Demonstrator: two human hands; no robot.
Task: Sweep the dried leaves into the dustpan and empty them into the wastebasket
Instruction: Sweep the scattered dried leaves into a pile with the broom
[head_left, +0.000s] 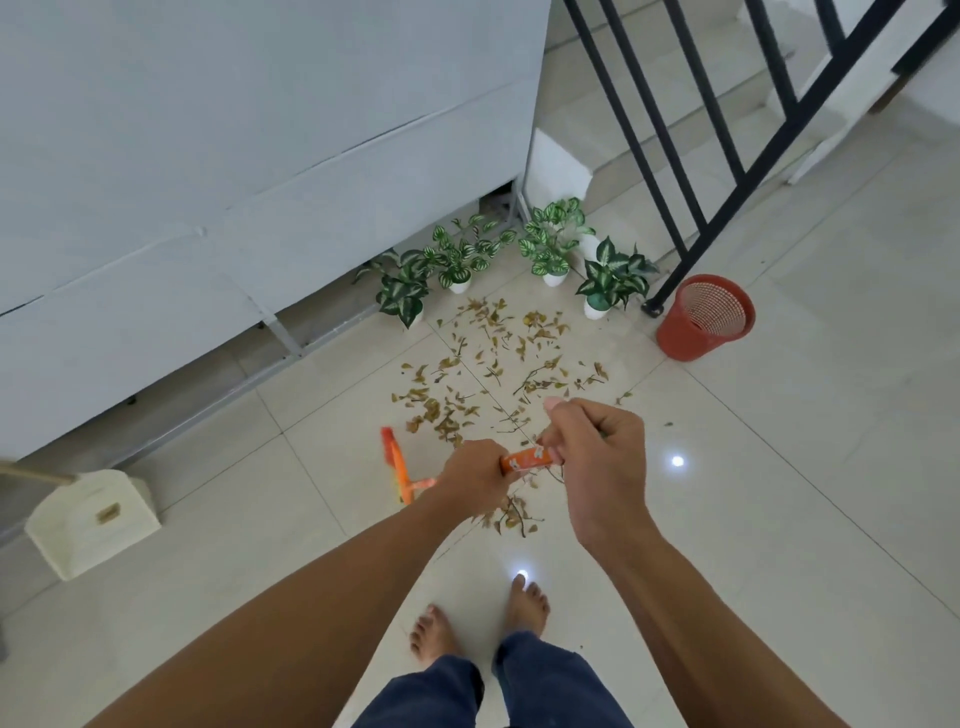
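Observation:
Dried brown leaves (488, 364) lie scattered over the pale floor tiles in front of the potted plants, and a small clump of leaves (511, 514) sits near my feet. Both hands grip an orange broom handle (524, 460). My left hand (475, 475) holds it lower down and my right hand (597, 462) holds its upper end. The orange broom head (397, 462) rests on the floor left of the leaves. A cream dustpan (93, 522) stands at the far left by the wall. The red mesh wastebasket (704, 318) stands at the right, by the railing post.
Several small potted plants (550, 244) in white pots line the far edge of the leaf patch. A white wall (234, 156) runs along the left. A black stair railing (701, 156) and steps rise at the back right. My bare feet (527, 603) stand on the tiles.

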